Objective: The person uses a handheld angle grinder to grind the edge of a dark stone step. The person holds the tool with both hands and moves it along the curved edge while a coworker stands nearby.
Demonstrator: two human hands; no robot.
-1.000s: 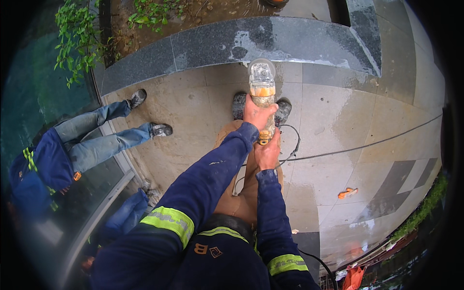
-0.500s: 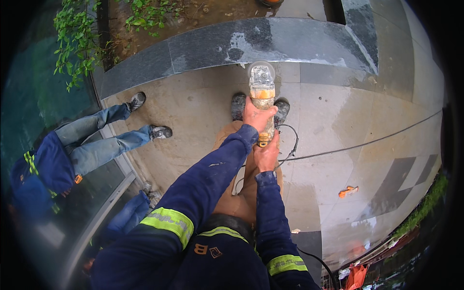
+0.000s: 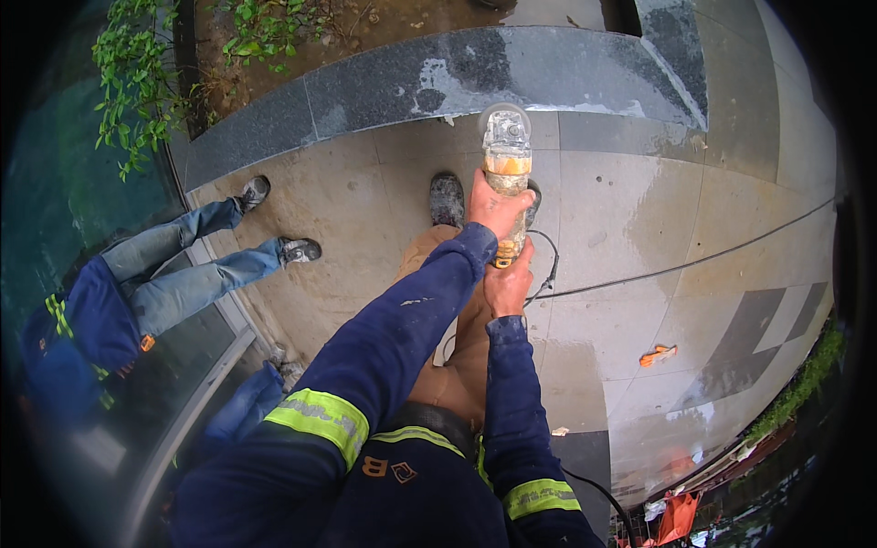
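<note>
An angle grinder [image 3: 508, 164], yellow and crusted with pale dust, is held in both my hands out in front of me. My left hand [image 3: 496, 203] wraps round its body behind the head. Farther back, my right hand [image 3: 508, 285] grips the rear end, where a black cord [image 3: 554, 265] hangs off. A round disc [image 3: 494, 111] at the head looks blurred and lies at the front edge of the dark stone ledge [image 3: 384, 102]. Whether the disc touches the stone I cannot tell. Wet, whitish smears mark the ledge around there.
To the left stands a person in jeans [image 3: 196, 283] and a navy jacket, beside a glass panel. A long cable [image 3: 694, 263] crosses the paving on the right. An orange glove [image 3: 658, 355] lies there too. Leafy branches [image 3: 137, 100] overhang the soil bed behind the ledge.
The grinder and both my hands have shifted slightly to the right and a little forward along the ledge edge. My right shoe is now mostly hidden behind the grinder.
</note>
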